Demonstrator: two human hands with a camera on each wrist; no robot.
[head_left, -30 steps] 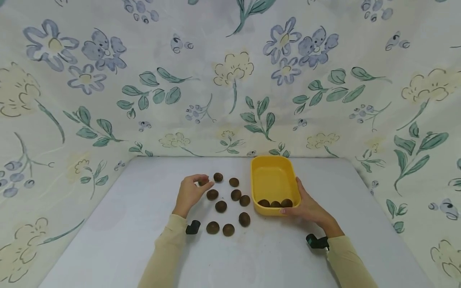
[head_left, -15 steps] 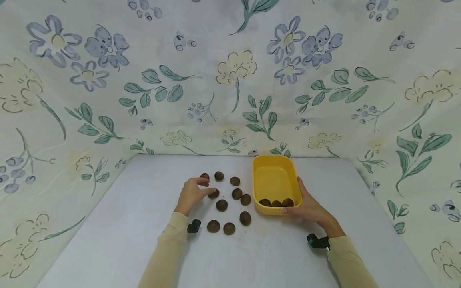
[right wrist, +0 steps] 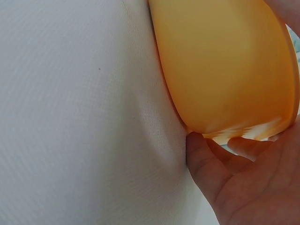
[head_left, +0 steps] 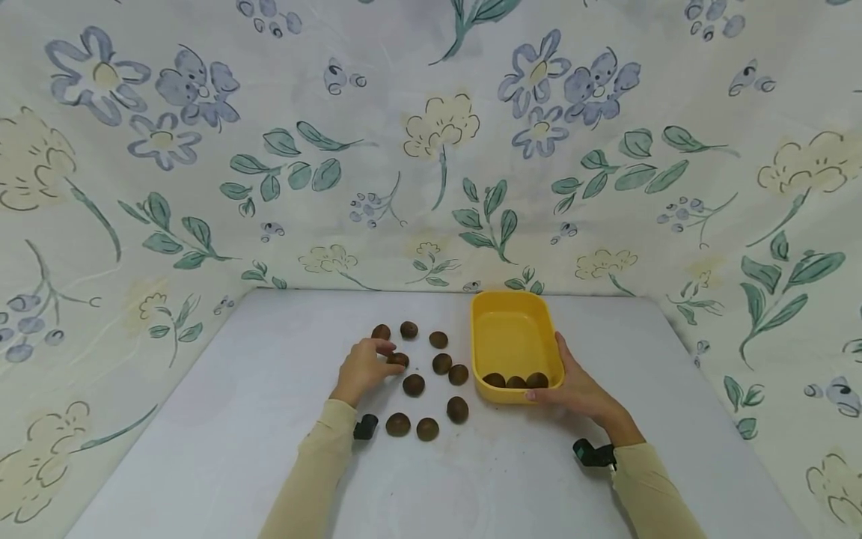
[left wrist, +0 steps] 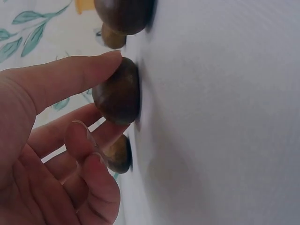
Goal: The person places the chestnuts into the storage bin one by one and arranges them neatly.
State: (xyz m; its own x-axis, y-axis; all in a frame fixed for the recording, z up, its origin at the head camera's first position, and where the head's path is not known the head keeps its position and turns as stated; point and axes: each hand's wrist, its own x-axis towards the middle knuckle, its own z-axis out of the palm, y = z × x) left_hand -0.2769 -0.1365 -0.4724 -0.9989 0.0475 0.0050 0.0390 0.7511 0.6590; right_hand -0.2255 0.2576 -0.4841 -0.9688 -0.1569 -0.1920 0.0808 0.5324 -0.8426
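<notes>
My left hand (head_left: pixel 365 368) pinches a dark brown, round, smooth ball (head_left: pixel 399 360) resting on the table. In the left wrist view the thumb lies against one side of this ball (left wrist: pixel 119 93), and fingers reach behind the other side. My right hand (head_left: pixel 578 385) grips a yellow plastic box (head_left: pixel 515 337) at its near right corner, thumb over the front rim, fingers along the right side. Three similar brown balls (head_left: pixel 536 380) lie along the near end inside the box. From the right wrist, the box's outer wall (right wrist: pixel 220 61) shows with fingertips against it.
Several more brown balls lie scattered on the white table (head_left: pixel 525 479) left of the box, including one ball (head_left: pixel 381 332) just beyond the left hand and another ball (head_left: pixel 457 409) nearer the front. A floral cloth (head_left: pixel 431 195) rises behind the table.
My left hand has left the ball at the far left, come slightly nearer and closed its fingers on the adjacent one. The right hand and box have stayed put.
</notes>
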